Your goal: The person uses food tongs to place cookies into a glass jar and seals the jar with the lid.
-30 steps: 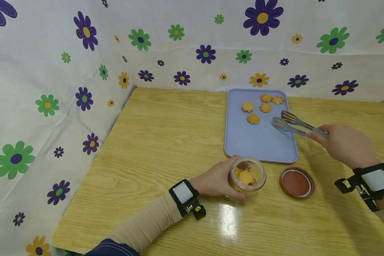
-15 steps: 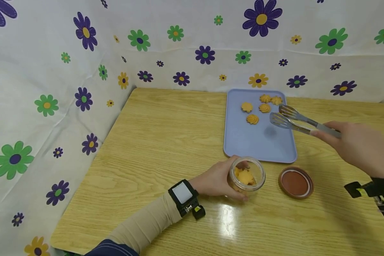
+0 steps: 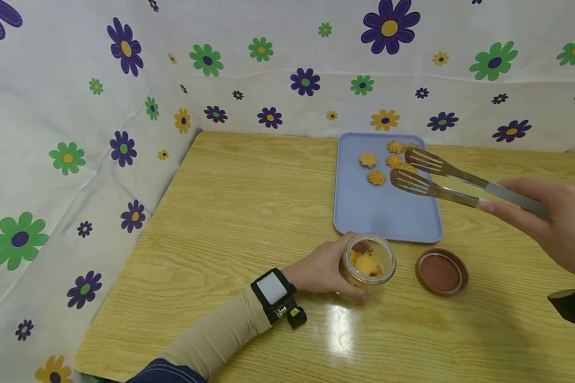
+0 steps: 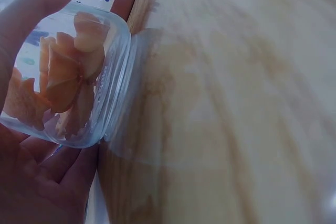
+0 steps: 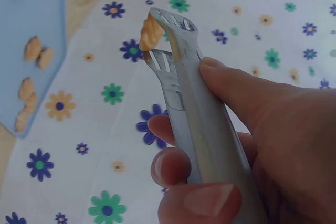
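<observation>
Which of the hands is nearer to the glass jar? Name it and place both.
Left. The left hand grips the glass jar around its side; the right hand is apart from it, farther to the person's right, holding the tongs.

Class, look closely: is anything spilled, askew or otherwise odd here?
Nothing stands out: no spill or damage shows. The left hand holds the jar, the lid lies underside up nearby, and the tongs pinch one cookie while other cookies sit on the tray.
</observation>
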`<state>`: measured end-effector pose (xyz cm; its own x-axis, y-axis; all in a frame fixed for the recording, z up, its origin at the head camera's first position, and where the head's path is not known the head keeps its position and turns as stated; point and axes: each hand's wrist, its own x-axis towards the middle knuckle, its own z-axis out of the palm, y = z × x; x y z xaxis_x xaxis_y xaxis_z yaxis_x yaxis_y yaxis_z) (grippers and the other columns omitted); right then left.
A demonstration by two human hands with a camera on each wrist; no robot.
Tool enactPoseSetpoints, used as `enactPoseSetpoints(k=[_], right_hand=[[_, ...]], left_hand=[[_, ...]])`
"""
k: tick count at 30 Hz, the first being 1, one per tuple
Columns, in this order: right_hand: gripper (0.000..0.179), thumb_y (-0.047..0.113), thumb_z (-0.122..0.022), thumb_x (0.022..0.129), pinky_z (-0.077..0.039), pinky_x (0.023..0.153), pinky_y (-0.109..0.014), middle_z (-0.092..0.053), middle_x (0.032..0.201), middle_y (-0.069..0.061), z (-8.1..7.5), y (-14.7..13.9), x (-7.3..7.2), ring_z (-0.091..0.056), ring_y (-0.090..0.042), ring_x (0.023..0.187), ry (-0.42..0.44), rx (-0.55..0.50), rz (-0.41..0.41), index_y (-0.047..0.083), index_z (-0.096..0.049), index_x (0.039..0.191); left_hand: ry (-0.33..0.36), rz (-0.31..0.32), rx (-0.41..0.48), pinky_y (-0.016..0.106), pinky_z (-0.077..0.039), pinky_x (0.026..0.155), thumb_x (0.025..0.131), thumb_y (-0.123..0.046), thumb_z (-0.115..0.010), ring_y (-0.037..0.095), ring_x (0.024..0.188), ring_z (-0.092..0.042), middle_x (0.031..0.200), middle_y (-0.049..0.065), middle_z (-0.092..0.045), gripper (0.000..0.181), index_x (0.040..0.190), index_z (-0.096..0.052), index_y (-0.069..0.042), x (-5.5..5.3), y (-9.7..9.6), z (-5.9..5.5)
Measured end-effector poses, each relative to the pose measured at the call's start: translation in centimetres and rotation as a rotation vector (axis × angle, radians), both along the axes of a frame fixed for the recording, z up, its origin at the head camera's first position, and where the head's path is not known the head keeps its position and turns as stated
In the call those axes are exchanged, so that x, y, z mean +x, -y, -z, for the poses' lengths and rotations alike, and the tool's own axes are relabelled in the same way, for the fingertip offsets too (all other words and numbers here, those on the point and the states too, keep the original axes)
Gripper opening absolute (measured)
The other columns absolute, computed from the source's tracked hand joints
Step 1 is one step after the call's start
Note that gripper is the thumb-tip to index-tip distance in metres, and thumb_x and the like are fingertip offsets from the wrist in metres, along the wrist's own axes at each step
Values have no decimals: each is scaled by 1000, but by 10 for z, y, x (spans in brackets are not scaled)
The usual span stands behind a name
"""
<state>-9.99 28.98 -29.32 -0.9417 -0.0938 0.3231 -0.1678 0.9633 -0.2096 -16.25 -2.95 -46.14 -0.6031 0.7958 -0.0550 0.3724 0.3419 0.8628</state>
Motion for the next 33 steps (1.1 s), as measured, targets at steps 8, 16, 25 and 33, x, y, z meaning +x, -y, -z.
enactPoseSetpoints(k=[8, 16, 25, 33], right_hand=[[39, 26, -81, 85, -30, 39, -29, -60, 55, -3, -4, 11, 22, -38, -6, 43, -35, 13, -96, -5, -75, 107], [41, 42, -82, 80, -21, 42, -25, -39, 52, 14, 6, 14, 34, -27, -4, 44, 60, 145, -184, 10, -80, 105], [66, 66, -59, 89, -34, 46, -30, -52, 57, 14, 15, 16, 33, -44, -8, 52, 431, 234, -153, 12, -75, 122], [66, 68, -56, 90, -33, 44, -30, -50, 56, 13, 18, 18, 30, -43, -8, 51, 460, 248, -150, 13, -75, 121]], left_hand=[[1, 4, 5, 29, -46, 109, 69, -41, -92, 7, 127, -55, 137, -4, -61, 94, 146, -42, -19, 1, 1, -1], [-6, 1, 8, 27, -47, 108, 68, -42, -92, 7, 125, -56, 135, -5, -61, 95, 147, -42, -23, 0, 0, 1], [13, 4, 10, 27, -49, 105, 69, -40, -92, 6, 122, -57, 133, -6, -60, 92, 144, -42, -24, 0, 0, 0], [23, 10, 18, 26, -50, 103, 70, -39, -92, 7, 122, -57, 133, -5, -60, 91, 144, -43, -23, 0, 0, -1]])
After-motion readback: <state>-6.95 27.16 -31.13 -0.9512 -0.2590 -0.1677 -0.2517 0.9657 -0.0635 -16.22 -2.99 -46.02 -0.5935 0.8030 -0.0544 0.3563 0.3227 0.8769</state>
